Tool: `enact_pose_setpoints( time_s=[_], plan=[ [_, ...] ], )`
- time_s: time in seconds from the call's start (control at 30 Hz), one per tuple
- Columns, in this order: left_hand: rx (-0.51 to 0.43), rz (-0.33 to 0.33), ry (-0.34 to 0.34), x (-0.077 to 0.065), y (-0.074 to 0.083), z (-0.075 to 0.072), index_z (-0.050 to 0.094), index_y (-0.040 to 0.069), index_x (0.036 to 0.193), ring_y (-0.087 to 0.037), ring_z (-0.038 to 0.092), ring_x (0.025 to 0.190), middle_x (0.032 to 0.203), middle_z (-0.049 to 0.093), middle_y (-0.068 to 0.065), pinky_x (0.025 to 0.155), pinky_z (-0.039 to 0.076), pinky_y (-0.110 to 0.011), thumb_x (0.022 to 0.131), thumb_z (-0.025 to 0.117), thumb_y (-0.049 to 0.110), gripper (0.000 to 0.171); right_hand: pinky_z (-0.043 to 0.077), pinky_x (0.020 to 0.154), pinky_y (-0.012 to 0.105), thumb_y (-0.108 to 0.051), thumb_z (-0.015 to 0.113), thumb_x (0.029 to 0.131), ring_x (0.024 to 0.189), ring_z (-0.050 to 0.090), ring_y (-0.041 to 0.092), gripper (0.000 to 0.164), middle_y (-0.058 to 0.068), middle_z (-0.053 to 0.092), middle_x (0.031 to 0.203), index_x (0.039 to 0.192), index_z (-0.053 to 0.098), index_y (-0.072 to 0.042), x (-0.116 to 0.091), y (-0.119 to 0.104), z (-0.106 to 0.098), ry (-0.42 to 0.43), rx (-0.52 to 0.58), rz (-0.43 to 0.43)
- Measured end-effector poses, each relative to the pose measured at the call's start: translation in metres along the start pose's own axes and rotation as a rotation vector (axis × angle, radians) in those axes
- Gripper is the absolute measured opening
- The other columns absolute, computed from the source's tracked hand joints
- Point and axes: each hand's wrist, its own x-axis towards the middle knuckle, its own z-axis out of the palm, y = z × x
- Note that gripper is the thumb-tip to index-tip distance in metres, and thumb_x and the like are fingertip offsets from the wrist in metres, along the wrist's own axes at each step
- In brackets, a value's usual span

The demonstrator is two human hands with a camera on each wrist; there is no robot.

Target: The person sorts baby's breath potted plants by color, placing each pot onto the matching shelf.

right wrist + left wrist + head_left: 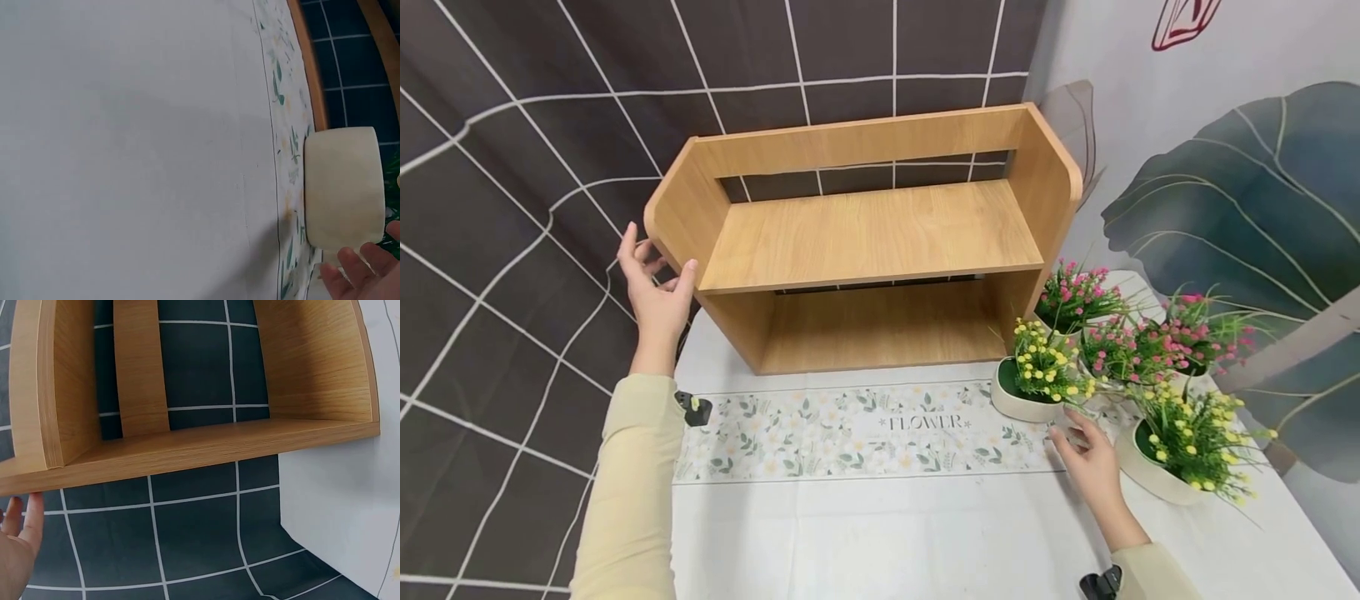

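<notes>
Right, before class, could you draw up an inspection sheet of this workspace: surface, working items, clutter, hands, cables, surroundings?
Surface: white tabletop with a printed floral band reading FLOWER.
Job's things: upright wooden shelf; two yellow-flowered plants and three pink-flowered plants, potted, at right.
Clutter: nothing seen.
Hands: left hand at the shelf's left side; right hand between the yellow-flowered plants, contact unclear.
Cables: nothing seen.
Surroundings: dark gridded cloth behind and left; leaf-patterned backdrop right.
</notes>
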Motion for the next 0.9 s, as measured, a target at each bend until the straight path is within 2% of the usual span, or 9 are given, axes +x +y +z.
enact_pose_setpoints(
  time_s=[0.07,0.13,0.3,0.5,0.6,0.7,0.77,0.83,0.9],
  plan=[
    [0.011,0.003,-0.004,0.001,0.000,-0.001,0.023,0.022,0.148,-0.010,0.052,0.110,0.138,0.045,-0.001,0.075,0.045,-0.016,0.088,0.062,0.009,0.073,0.035,0.073,-0.001,-0.016,0.060,0.093,0.109,0.056,0.035,0.048,0.027,0.047,0.136,0.134,0.047,0.005,0.005,0.001,0.003,-0.013,0.020,0.026],
    [0.028,0.010,-0.012,0.002,0.001,-0.001,0.024,0.022,0.148,-0.010,0.052,0.108,0.138,0.047,-0.002,0.075,0.045,-0.016,0.089,0.061,0.008,0.071,0.034,0.071,-0.002,-0.018,0.058,0.093,0.114,0.051,0.042,0.051,0.027,0.043,0.139,0.137,0.043,0.005,0.009,0.001,0.005,-0.034,0.053,0.066],
    [0.069,0.025,-0.040,0.004,0.000,-0.003,0.025,0.022,0.148,-0.008,0.052,0.104,0.135,0.049,-0.006,0.074,0.044,-0.016,0.090,0.058,0.007,0.069,0.035,0.067,-0.004,-0.019,0.058,0.094,0.119,0.047,0.038,0.057,0.025,0.035,0.146,0.140,0.034,0.004,0.018,0.004,0.010,-0.064,0.142,0.148],
    [0.064,0.014,-0.056,0.005,-0.002,-0.005,0.025,0.023,0.148,-0.007,0.053,0.100,0.118,0.050,0.008,0.074,0.045,-0.015,0.089,0.058,0.004,0.070,0.033,0.068,-0.005,-0.016,0.061,0.092,0.124,0.043,0.045,0.064,0.029,0.031,0.146,0.142,0.028,0.005,0.028,0.010,0.012,-0.089,0.149,0.128],
    [0.090,0.015,-0.059,0.006,-0.004,-0.007,0.025,0.023,0.148,-0.003,0.051,0.099,0.116,0.049,0.010,0.073,0.044,-0.014,0.089,0.056,0.001,0.070,0.032,0.072,-0.005,-0.014,0.062,0.091,0.127,0.040,0.046,0.067,0.028,0.032,0.144,0.144,0.026,0.004,0.033,0.011,0.013,-0.103,0.143,0.128],
    [0.120,0.013,-0.073,0.006,-0.004,-0.010,0.025,0.022,0.148,-0.001,0.049,0.099,0.119,0.049,0.008,0.073,0.044,-0.015,0.090,0.055,0.000,0.069,0.042,0.095,0.015,-0.013,0.064,0.089,0.131,0.035,0.047,0.073,0.028,0.031,0.144,0.146,0.022,0.002,0.039,0.014,0.015,-0.119,0.154,0.129],
    [0.117,0.008,-0.088,0.006,-0.003,-0.011,0.024,0.021,0.149,-0.001,0.049,0.098,0.120,0.049,0.008,0.074,0.044,-0.017,0.091,0.053,-0.001,0.068,0.040,0.105,0.036,-0.013,0.066,0.088,0.132,0.033,0.047,0.075,0.029,0.031,0.145,0.147,0.022,0.001,0.042,0.017,0.015,-0.131,0.155,0.123],
    [0.106,0.004,-0.102,0.006,-0.003,-0.010,0.023,0.021,0.149,-0.001,0.049,0.098,0.119,0.048,0.009,0.075,0.045,-0.019,0.092,0.052,-0.002,0.069,0.032,0.106,0.055,-0.014,0.067,0.087,0.133,0.030,0.048,0.078,0.029,0.029,0.146,0.147,0.020,0.000,0.045,0.021,0.015,-0.146,0.164,0.123],
    [0.087,0.010,-0.111,0.007,-0.002,-0.009,0.022,0.020,0.149,-0.003,0.049,0.097,0.118,0.048,0.009,0.075,0.045,-0.020,0.092,0.052,-0.003,0.068,0.032,0.106,0.056,-0.016,0.068,0.087,0.135,0.029,0.047,0.081,0.029,0.028,0.147,0.148,0.018,-0.001,0.048,0.023,0.014,-0.167,0.165,0.134]
  ],
)
